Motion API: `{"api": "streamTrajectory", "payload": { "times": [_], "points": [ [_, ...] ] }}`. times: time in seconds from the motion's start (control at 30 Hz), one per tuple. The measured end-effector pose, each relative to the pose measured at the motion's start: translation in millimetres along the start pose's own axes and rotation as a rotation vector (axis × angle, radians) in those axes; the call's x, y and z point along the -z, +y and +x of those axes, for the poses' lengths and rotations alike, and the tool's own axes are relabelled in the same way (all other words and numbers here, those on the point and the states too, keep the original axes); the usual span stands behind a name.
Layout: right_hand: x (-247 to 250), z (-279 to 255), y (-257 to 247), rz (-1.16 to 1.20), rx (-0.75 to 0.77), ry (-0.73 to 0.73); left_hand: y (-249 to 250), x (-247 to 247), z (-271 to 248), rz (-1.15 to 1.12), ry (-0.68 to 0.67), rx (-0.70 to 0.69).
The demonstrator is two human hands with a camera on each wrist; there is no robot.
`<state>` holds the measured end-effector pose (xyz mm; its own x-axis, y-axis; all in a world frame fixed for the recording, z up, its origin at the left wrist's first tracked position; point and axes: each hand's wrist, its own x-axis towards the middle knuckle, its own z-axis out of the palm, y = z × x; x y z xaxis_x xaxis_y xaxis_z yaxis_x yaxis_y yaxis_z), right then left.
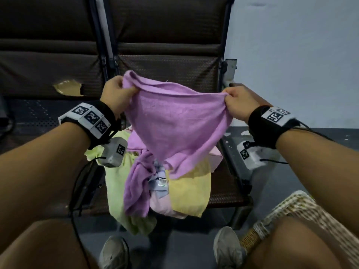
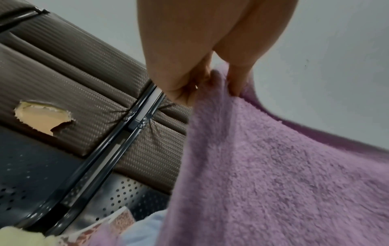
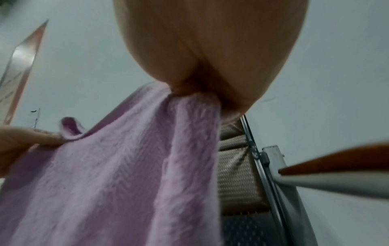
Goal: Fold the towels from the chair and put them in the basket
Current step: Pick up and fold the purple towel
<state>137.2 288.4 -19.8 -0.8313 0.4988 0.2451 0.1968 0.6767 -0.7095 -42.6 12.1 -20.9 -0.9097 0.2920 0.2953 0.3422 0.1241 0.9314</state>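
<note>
- The woven basket [image 1: 297, 208] stands on the floor just right of the chair [image 1: 229, 193], beside the person's right shoe [image 1: 227, 247].
- A heap of towels lies on the chair seat: a light green towel [image 1: 116, 193] hangs over the seat's front edge, a yellow towel [image 1: 190, 193] lies to its right, and a pale pink towel [image 1: 163, 208] and a light blue one with a barcode label [image 1: 161, 181] sit between them.
- The purple towel [image 1: 174, 121] is held up above the heap, stretched between both hands; its lower end drapes down onto the heap.
- The left hand [image 1: 114, 94] has its grip closed on the towel's upper left edge, thumb and fingers pinching the bunched cloth.
- The right hand [image 1: 239, 101] has its grip closed on the upper right edge, cloth gathered in the fist.
- Behind the towel rises the chair's brown padded backrest [image 1: 167, 35]; the neighbouring seat's padding to the left shows a torn hole [image 1: 68, 88].
</note>
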Motion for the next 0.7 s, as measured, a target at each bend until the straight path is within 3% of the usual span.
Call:
{"api": "streamTrajectory", "payload": {
  "times": [0.17, 0.27, 0.4, 0.6, 0.7],
  "points": [
    [31.6, 3.2, -34.5, -0.191, 0.107, 0.152, 22.5, 18.2, 11.7, 0.016, 0.044, -0.045],
    [45.1, 1.8, -40.0, -0.224, 0.114, 0.102, 33.4, 22.9, 16.4, -0.083, 0.059, -0.039],
    [54.9, -1.6, -41.9, 0.011, 0.026, -0.039, 30.0, 20.3, 23.5, -0.093, 0.067, 0.018],
    [35.4, -7.8, -52.9, 0.286, -0.259, -0.077, 25.4, -5.4, 22.7, -0.009, 0.284, 0.208],
    [19.6, -14.6, -66.5, 0.51, -0.328, -0.15, 36.7, -30.5, 4.0, -0.15, 0.209, 0.278]
  ]
}}
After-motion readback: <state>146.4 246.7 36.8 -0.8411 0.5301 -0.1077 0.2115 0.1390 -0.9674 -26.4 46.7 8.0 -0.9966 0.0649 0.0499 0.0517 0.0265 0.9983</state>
